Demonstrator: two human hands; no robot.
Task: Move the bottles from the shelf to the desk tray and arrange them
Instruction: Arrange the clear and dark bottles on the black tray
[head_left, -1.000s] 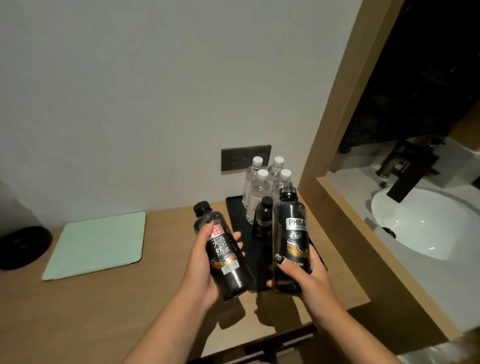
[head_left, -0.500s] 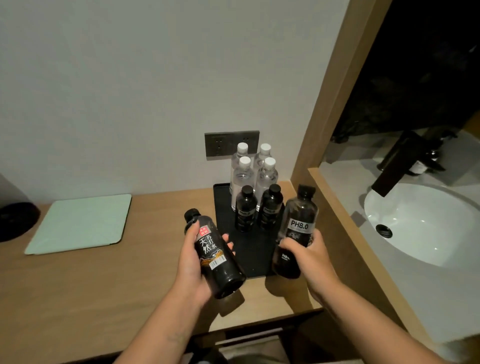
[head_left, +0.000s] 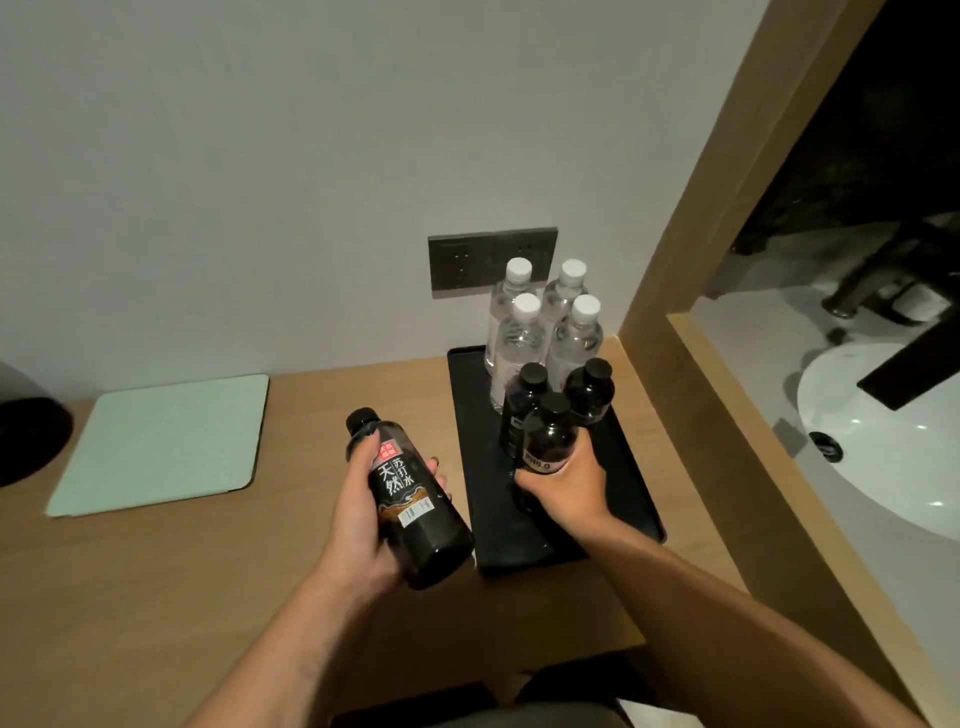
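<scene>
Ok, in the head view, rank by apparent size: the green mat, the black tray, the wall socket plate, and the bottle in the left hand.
1. black tray and green mat: look alike in area, so unranked.
2. bottle in the left hand: nearness to the camera inflates it.
3. wall socket plate, partly hidden by bottles.

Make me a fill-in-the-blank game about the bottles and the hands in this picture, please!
1. The clear bottles at the back of the black tray have ____ caps.
2. The number of clear bottles is ____.
3. The left hand holds a dark bottle over the wooden ____, not over the tray.
4. The right hand grips a dark bottle over the ____.

Missing words: white; four; desk; tray
</scene>
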